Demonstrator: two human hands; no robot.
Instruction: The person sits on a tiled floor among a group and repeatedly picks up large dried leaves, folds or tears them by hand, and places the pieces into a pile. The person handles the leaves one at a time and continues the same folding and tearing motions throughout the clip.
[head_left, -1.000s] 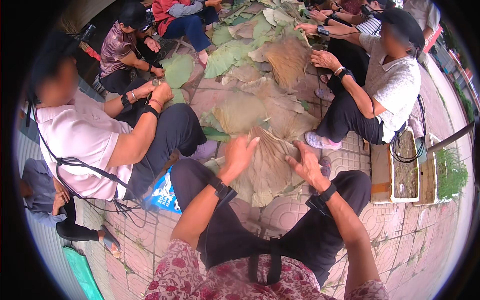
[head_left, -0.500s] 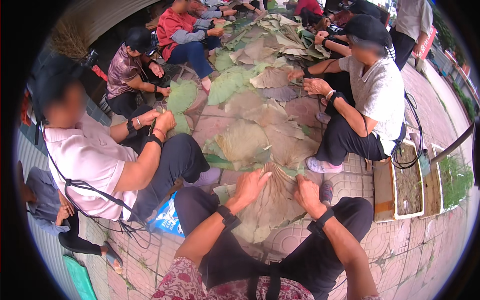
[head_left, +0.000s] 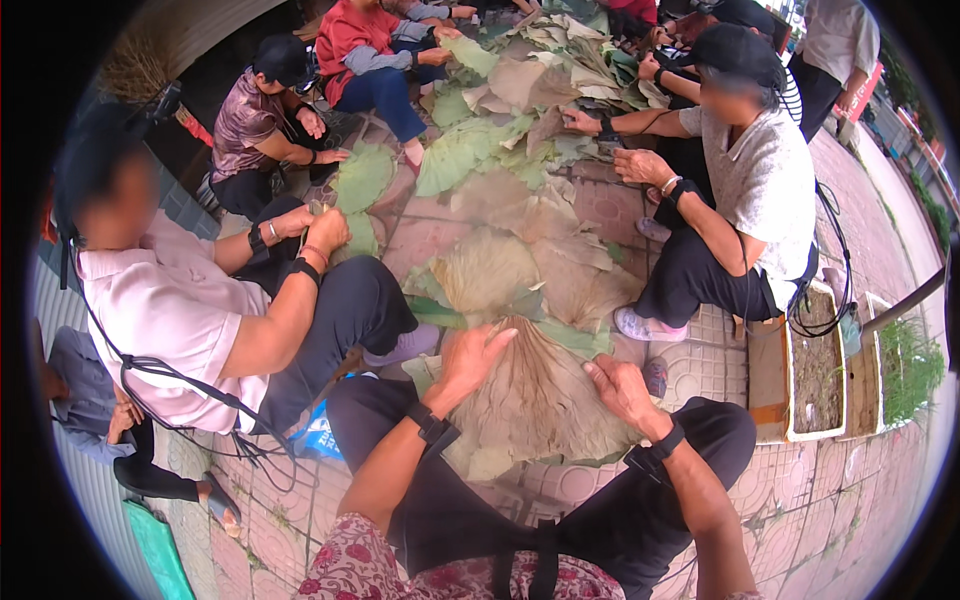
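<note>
A large dried lotus leaf [head_left: 535, 400], brownish with veins fanning out from its far edge, lies spread between my knees. My left hand [head_left: 470, 365] rests at the leaf's left edge, fingers stretched and thumb apart. On the other side, my right hand [head_left: 625, 392] pinches the leaf's right edge between thumb and fingers. Just beyond my hands, more pale dried leaves [head_left: 485, 270] overlap on the ground. A green strip of leaf [head_left: 435, 312] shows past my left hand.
A person in a pink shirt [head_left: 190, 310] sits close on my left, holding leaf material. Another in a pale shirt [head_left: 740, 190] sits at the right. Farther off is a leaf heap [head_left: 540, 75] with more people around it. Planter boxes [head_left: 815, 370] stand right; cables trail beside both neighbours.
My hands have moved apart, and the leaf between them, bunched in folds before, is spread wider. The right-hand neighbour's far hand has reached farther toward the heap.
</note>
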